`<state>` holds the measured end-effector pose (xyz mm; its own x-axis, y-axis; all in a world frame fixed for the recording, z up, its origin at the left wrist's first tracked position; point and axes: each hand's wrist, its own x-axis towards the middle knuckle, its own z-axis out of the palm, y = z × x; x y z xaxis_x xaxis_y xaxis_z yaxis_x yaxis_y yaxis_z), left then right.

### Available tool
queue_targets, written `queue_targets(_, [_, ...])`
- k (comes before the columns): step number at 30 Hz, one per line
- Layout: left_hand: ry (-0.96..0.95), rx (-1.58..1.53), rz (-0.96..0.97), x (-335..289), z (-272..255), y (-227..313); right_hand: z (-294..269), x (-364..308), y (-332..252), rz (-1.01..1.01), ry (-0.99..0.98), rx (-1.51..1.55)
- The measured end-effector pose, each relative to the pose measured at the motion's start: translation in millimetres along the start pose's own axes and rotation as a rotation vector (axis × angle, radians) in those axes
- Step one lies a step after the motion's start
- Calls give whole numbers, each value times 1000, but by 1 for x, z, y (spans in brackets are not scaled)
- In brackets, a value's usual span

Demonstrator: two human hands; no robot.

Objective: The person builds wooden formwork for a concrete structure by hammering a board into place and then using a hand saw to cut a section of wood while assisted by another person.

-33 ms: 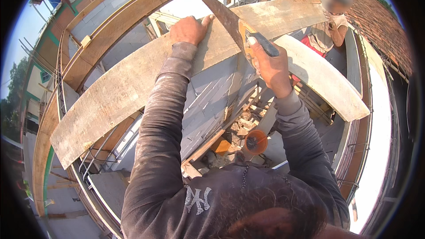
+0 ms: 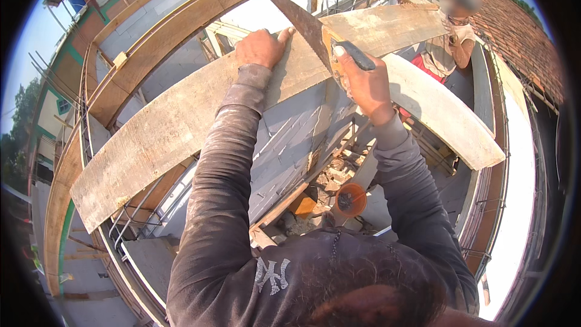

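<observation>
A long, weathered wooden board (image 2: 154, 130) lies slantwise across the view. My left hand (image 2: 261, 48) grips its far edge left of the cut area, fingers curled over and thumb stretched toward the saw. The handsaw (image 2: 298, 23) has a brown, rusty-looking blade and a yellow-and-dark handle. My right hand (image 2: 367, 85) is closed round that handle, thumb on top. The blade crosses the board tilted, its tip pointing far left beyond the edge; a cut line cannot be made out. Beside the board's far right end stands another person (image 2: 440, 54), one hand close to it.
A second pale board (image 2: 445, 112) slopes down at the right. Grey block walls (image 2: 284, 145) drop below me to rubble and an orange bucket (image 2: 358, 206). Wooden formwork (image 2: 193, 15) and thin steel bars (image 2: 127, 221) run around. A tiled roof (image 2: 514, 24) is at far right.
My right hand and the saw handle have shifted slightly forward and left. The board sits a little lower in the picture; my left hand keeps its hold on it.
</observation>
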<state>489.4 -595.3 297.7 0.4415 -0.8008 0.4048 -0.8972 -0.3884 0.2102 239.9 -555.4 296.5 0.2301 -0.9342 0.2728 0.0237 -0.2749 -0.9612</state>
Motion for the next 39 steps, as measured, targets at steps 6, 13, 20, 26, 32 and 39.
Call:
queue_targets(6, [10,-29,-44,-3,-2,-27,-27,-88,12,-72,1,-95])
queue_targets(13, [-9,-61,-24,-7,-8,-11,-41,-88,22,-41,-17,-58])
queue_targets(20, [-51,1,-60,1,8,-20,-11,-33,28,-8,-5,-13])
queue_targets(26, [-28,22,-98,-2,10,-27,-68,-132,50,-93,8,-40])
queue_targets(32, [-90,8,-73,7,17,-8,-9,-5,42,-181,-26,-30])
queue_targets(39, [-167,56,-150,2,7,-25,-67,-135,59,-62,35,-59])
